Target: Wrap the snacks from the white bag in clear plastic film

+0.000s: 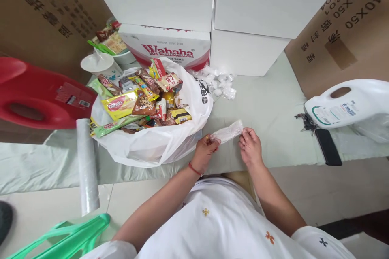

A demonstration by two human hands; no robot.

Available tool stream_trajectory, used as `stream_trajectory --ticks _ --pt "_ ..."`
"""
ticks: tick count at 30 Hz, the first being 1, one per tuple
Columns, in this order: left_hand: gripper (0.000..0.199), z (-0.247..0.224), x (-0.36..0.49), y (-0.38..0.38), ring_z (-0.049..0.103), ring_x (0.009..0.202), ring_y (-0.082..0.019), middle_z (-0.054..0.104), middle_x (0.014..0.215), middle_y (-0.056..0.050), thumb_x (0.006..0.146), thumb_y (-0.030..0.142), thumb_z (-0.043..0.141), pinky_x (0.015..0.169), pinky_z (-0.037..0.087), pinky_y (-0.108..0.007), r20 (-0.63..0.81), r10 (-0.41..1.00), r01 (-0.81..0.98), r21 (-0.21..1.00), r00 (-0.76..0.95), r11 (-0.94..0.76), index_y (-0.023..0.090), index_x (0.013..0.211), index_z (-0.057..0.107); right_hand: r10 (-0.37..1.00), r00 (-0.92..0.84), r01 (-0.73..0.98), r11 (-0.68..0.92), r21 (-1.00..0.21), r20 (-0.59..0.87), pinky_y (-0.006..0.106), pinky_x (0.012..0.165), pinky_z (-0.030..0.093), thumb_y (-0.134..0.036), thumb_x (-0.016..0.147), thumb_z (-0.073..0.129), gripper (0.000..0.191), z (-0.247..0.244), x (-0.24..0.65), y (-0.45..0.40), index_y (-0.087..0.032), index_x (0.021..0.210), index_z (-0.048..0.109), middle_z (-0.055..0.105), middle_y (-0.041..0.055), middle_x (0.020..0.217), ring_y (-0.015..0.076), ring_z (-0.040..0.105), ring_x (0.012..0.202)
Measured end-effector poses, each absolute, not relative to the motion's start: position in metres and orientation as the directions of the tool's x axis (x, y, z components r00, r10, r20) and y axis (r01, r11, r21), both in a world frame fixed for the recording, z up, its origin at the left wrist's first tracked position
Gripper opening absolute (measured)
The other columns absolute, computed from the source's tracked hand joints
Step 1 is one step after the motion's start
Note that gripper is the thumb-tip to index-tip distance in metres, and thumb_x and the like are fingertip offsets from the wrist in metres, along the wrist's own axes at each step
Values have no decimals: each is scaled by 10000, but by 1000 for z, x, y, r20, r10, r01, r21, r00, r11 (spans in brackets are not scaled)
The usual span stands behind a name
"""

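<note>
Between my hands, a strip of folded clear plastic (227, 132) is stretched slantwise over the front of the table. My left hand (205, 150), with a red cord on its wrist, pinches the strip's left end. The right end is gripped by the fingertips of my right hand (251, 145). Just left of my hands stands a white plastic bag (164, 145) filled with packaged snacks (146, 97). Behind the strip, small folded clear plastic bundles (223, 83) lie in a loose heap.
A red jug (45, 93) and a clear plastic roll (87, 166) are at the left; the roll juts past the table edge. A white detergent jug (349, 103), keys (306, 122) and a phone (328, 147) lie at the right. White boxes (249, 52) line the back. A green stool (73, 238) is below.
</note>
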State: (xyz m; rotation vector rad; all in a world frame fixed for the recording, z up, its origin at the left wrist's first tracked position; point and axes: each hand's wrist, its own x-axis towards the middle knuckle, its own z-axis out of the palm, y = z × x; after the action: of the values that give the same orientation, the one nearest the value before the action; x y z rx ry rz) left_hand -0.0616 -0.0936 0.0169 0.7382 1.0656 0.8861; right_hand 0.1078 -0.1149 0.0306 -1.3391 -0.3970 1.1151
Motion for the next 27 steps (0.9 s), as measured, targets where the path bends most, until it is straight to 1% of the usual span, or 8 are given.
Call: stream_trajectory --ticks 3,7,11,15,17,21,25,27 --pt "307 25 -69 -96 555 752 -133 652 792 18 603 264 852 721 428 -259 -382 887 -311 837 259 451 175 844 684 871 263 -458 -265 -848 -415 196 399 159 -670 718 777 505 36 112 -121 -254 962 627 523 -62 714 54 299 471" --pt "343 35 -71 -99 571 785 -134 678 882 0 555 199 871 751 440 -263 -386 838 -335 788 386 517 170 828 665 912 42 -220 -391 -894 -409 208 462 270 -586 675 858 490 39 117 -129 -208 948 708 592 -33 712 77 415 545" --pt "415 41 -70 -108 519 644 -82 579 723 52 562 199 920 642 403 -226 -371 844 -423 742 386 520 182 716 535 912 266 -179 -270 -946 -311 229 520 318 -557 711 836 400 33 124 -132 -210 808 664 574 -36 698 103 431 603" --pt "407 47 -74 -117 516 535 -64 641 822 2 670 320 896 545 385 -236 -303 742 -395 694 598 602 175 714 518 844 450 -231 -205 -951 -292 229 477 257 -588 726 812 417 29 135 -135 -230 820 621 541 -49 698 93 354 556" --pt "388 45 -73 -116 552 544 -85 663 850 -27 724 402 851 538 403 -247 -309 706 -377 674 638 636 173 720 538 846 398 -319 -235 -918 -355 226 454 226 -594 703 827 440 32 140 -137 -234 831 610 533 -53 695 82 318 527" --pt "341 30 -64 -104 590 622 -110 647 785 -1 746 455 821 536 420 -226 -522 733 -409 610 436 678 188 795 614 860 164 -468 -364 -805 -484 213 427 166 -554 647 879 453 39 143 -142 -229 827 620 468 -77 622 57 230 474" --pt "484 24 -54 -105 649 690 -171 713 887 -68 749 586 815 588 491 -287 -607 507 -205 498 612 843 179 982 692 900 147 -314 -352 -882 -411 224 506 356 -544 679 855 407 35 138 -144 -242 895 689 596 -33 721 105 457 573" --pt "481 26 -49 -110 617 633 -139 690 801 -42 684 527 895 570 459 -257 -571 498 -152 546 652 824 167 923 682 939 203 -147 -252 -957 -278 258 623 447 -526 721 829 387 29 138 -145 -261 985 727 645 -10 811 148 549 701"
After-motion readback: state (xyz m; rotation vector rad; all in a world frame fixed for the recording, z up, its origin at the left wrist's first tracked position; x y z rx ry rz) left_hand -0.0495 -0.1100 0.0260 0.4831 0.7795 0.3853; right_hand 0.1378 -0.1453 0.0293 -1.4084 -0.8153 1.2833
